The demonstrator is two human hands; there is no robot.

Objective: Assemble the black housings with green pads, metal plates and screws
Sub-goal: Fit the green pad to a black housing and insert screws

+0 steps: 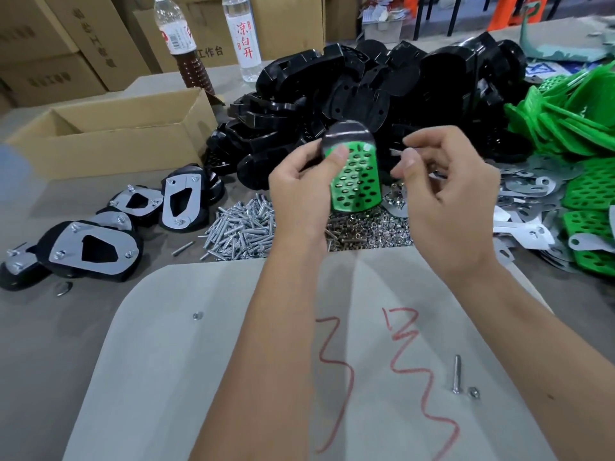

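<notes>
My left hand (299,191) grips a black housing with a perforated green pad (357,181) on it, held upright above the table, thumb pressed on the pad's top. Just right of it, my right hand (442,181) pinches a small silver screw (396,151) between thumb and forefinger, its tip pointing at the pad. Behind lies a big heap of black housings (366,91). Loose screws (243,227) and nuts (366,232) are piled under my hands. Green pads (572,128) and metal plates (525,191) lie at the right. Several finished housings with plates (93,249) sit at the left.
A grey sheet (199,377) with red marks covers the near table, with a lone screw (456,374) and nut (473,391) on it. An open cardboard box (113,144) stands at the back left. Two bottles (181,44) and stacked cartons stand behind it.
</notes>
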